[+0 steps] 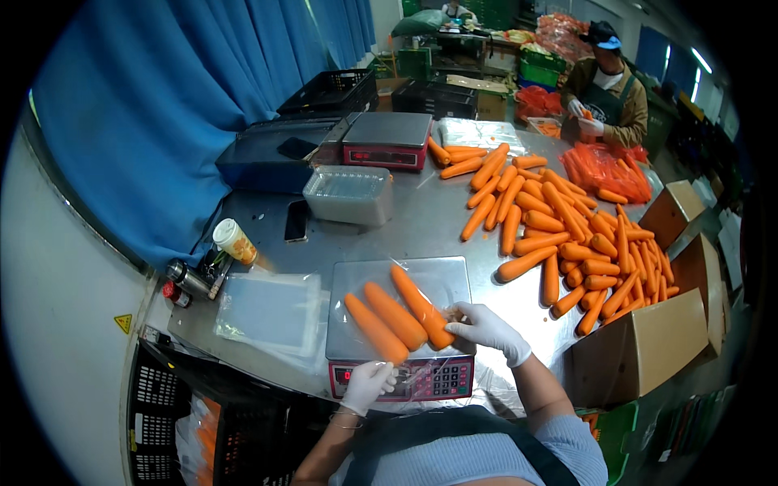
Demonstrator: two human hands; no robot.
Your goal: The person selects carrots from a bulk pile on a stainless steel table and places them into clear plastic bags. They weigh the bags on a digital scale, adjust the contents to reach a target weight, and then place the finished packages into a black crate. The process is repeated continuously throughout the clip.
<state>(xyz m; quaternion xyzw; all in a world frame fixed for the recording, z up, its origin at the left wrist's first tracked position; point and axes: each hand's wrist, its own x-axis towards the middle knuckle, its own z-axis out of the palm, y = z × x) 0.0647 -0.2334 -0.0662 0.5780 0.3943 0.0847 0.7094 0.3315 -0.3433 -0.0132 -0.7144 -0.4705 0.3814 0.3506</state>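
Observation:
Three carrots [395, 316] lie side by side in a clear plastic bag [416, 372] over the steel pan of a digital scale [343, 273]. My left hand [369, 387], in a white glove, pinches the bag's near edge below the leftmost carrot. With its gloved fingers, my right hand [489, 331] grips the other side of the bag, beside the lower end of the rightmost carrot. A small brownish patch shows at the right fingertips; what it is cannot be told. The bag partly covers the scale's keypad [450, 376].
Flat clear bags [267, 313] lie left of the scale. A large heap of loose carrots [571, 243] spreads right, bordered by cardboard boxes [638, 349]. Behind stand clear plastic containers [348, 194], a phone [296, 220] and a second scale [387, 140]. A co-worker [608, 91] handles a carrot beyond.

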